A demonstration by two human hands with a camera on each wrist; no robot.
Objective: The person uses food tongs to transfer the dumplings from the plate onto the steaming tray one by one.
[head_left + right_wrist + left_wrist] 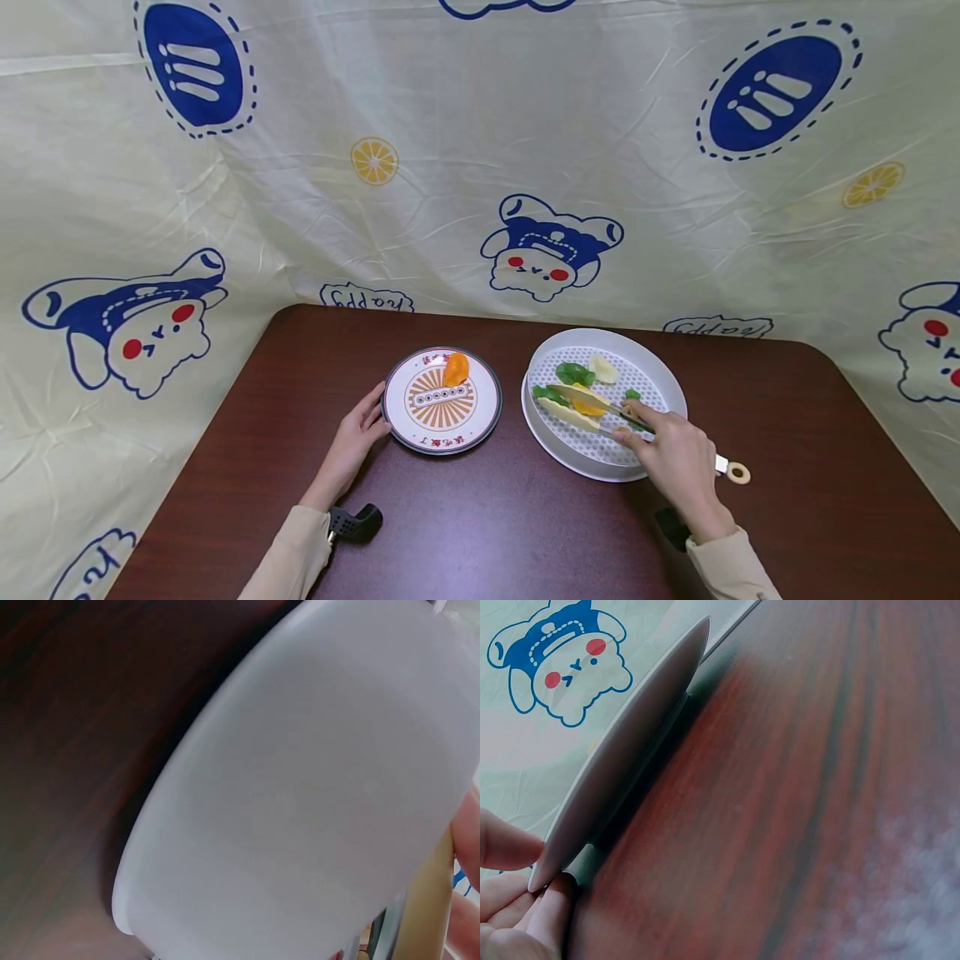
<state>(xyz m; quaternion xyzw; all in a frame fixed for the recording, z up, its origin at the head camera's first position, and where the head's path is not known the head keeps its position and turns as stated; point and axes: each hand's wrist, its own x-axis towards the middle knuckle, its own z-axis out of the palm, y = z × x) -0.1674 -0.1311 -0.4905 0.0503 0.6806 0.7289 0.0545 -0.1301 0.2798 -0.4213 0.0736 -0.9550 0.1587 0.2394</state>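
Observation:
My left hand (357, 437) pinches the left rim of a round white plate (405, 429) with a dark edge and orange print. In the left wrist view the thumb lies above the plate's rim (622, 761) and fingers below it. An orange piece (456, 369) lies on the plate. My right hand (678, 458) grips a pair of tongs (738, 473) with a ring at the end. Their tips reach into a white perforated basket (663, 367), around a yellow-orange piece (588, 403). The right wrist view shows a tan tong handle (427, 907) by the fingers.
Inside the basket lie green leafy pieces (574, 373), a pale piece (602, 368) and a long pale slice (567, 414). The basket sits in a white basin (600, 473) on a dark wooden table (465, 533). A printed white cloth (435, 233) hangs behind the table.

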